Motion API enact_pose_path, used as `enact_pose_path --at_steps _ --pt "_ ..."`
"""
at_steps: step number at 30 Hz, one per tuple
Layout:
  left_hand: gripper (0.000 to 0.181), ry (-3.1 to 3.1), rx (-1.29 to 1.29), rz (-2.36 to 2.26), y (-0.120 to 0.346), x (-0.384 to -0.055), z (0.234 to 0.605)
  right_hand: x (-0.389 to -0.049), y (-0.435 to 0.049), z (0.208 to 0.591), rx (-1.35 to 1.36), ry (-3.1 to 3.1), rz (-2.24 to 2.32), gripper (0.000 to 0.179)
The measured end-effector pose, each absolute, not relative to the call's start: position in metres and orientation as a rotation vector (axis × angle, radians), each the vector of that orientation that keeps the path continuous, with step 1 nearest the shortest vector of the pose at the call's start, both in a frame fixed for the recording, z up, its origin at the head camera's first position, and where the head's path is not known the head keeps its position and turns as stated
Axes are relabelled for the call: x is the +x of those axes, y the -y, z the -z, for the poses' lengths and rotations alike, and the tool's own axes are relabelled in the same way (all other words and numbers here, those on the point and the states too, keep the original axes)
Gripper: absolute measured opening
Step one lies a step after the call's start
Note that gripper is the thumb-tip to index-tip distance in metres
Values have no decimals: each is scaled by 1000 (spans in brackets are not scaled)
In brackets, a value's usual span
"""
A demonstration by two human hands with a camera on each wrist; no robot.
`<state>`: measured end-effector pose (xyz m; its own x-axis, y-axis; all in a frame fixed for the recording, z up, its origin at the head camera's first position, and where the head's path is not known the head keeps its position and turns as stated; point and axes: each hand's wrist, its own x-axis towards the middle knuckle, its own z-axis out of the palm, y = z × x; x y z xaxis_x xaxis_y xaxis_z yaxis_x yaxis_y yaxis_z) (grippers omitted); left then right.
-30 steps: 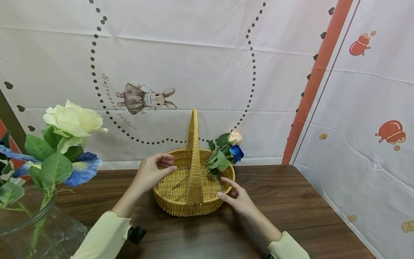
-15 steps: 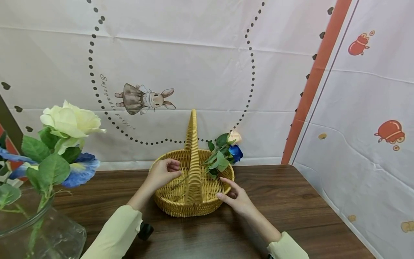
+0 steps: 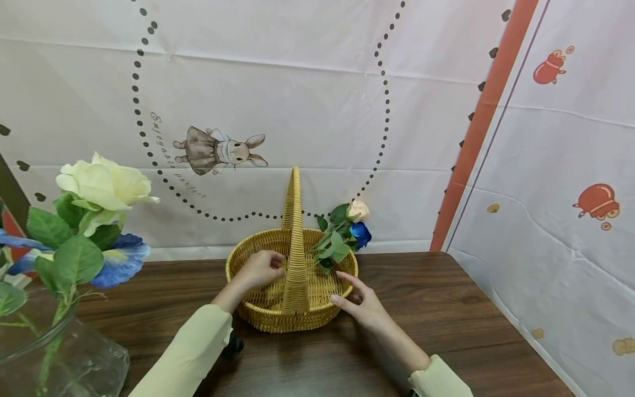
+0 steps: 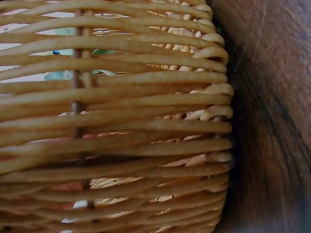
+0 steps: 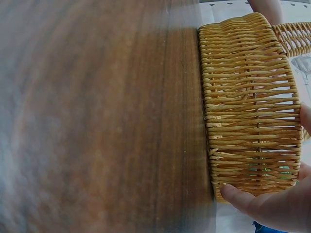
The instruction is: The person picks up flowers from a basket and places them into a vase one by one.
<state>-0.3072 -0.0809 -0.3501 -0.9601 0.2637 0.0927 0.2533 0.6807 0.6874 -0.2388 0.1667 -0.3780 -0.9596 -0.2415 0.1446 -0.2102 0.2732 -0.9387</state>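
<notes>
A yellow wicker basket (image 3: 322,317) with a tall arched handle stands on the table. Inside it lie a peach rose (image 3: 358,209) and a blue rose (image 3: 360,234), their heads over the right rim. My left hand (image 3: 262,269) reaches over the left rim, fingers bent beside the handle, near where the stems lie; whether it pinches a stem is hidden. In the left wrist view only the basket's woven wall (image 4: 121,111) shows. My right hand (image 3: 364,306) holds the right rim; in the right wrist view its fingers (image 5: 238,196) press the outer wall.
A clear glass vase (image 3: 84,353) at the near left holds a cream rose (image 3: 106,184) and a blue-petalled flower (image 3: 121,262). The brown wooden table (image 3: 436,325) runs to a printed cloth backdrop (image 3: 322,110).
My left hand has moved right and down into the basket, towards the handle, its fingers drawing closer together. My right hand stays on the rim. The roses look unmoved.
</notes>
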Motion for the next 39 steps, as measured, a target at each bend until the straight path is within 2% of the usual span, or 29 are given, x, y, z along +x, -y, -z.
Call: enact_pose_path --at_steps 18,23,29,34,39 --pt "45 -2775 539 -921 72 -312 348 -238 -166 377 -465 -2483 1836 56" --pt "38 -2816 568 -863 70 -314 351 -238 -167 378 -459 -2487 1828 55" --pt "18 -2892 636 -778 69 -312 354 -238 -167 378 -460 -2517 1811 55" --pt "40 -2888 680 -735 68 -310 356 -238 -167 378 -450 -2532 1803 55" --pt "41 -2907 648 -800 69 -310 356 -238 -167 378 -452 -2517 1812 55"
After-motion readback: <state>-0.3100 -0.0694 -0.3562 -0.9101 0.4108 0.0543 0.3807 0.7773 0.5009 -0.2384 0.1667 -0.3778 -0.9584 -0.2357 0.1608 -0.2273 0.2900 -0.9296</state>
